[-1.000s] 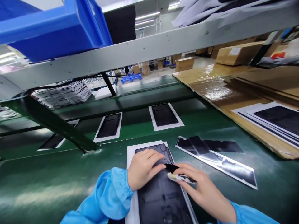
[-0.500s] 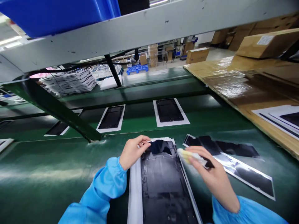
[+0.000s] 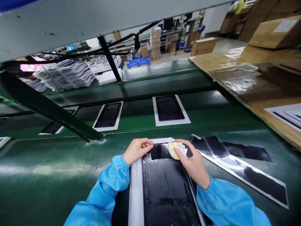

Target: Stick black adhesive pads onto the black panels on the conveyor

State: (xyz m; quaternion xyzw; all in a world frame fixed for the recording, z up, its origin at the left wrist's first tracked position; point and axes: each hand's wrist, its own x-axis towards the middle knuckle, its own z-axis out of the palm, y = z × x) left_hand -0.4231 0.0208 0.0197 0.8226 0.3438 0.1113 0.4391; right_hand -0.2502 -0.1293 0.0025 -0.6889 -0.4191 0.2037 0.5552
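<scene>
Green belt (image 3: 47,175) below a grey rail (image 3: 70,22); cardboard boxes (image 3: 203,46) and a blue pallet (image 3: 138,61) on the pale floor (image 3: 223,45) beyond.
</scene>
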